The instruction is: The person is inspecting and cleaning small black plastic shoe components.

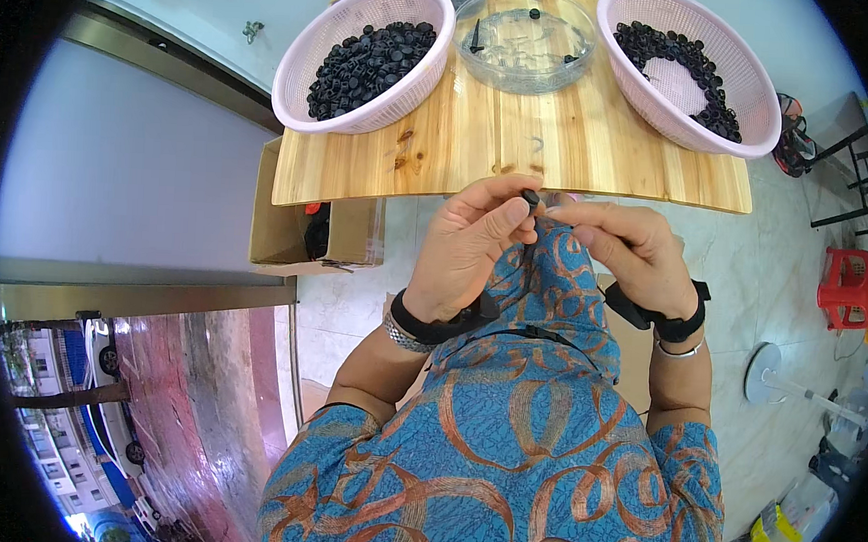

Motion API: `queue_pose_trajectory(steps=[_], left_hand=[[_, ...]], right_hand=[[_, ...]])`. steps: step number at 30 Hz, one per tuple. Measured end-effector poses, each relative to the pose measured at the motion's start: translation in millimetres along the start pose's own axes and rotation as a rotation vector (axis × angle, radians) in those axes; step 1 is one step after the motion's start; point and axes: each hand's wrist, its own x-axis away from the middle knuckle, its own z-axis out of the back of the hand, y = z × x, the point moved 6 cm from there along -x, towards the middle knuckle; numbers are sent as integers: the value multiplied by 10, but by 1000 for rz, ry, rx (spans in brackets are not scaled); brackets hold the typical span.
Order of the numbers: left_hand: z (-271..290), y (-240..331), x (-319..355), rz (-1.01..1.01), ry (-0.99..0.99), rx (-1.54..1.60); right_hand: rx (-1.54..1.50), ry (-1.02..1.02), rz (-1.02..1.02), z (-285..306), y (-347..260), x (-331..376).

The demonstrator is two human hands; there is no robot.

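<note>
Two hands meet at the picture's centre, just below the bench [477, 161] edge: the left hand [469, 253] pinches a small black cap [530, 197] between thumb and forefinger, and the right hand [629, 246] grips a thin black strip beside it. At 11 and 1 o'clock stand pink baskets [313, 48] of black caps, a clear bowl [525, 67] between them.

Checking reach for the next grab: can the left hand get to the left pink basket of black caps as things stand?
Probably yes. The left hand pinches a small black part near the table edge; bare wood lies between it and the left pink basket, nothing blocking.
</note>
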Motion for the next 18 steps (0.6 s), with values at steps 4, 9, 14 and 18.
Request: queue_pose_trajectory(steps=[4,9,14,18], left_hand=[[-7,-4,17,47,-39,51],[-4,-24,26,64,-27,69],[-13,15,54,18,18,-27],[-6,46,67,-37,-8,-135]], right_hand=[[126,41,101,-36,-69,22],[190,134,126,-46,-82,47],[224,130,92,-53,-77,65],[255,147,132,-40,-107,70]])
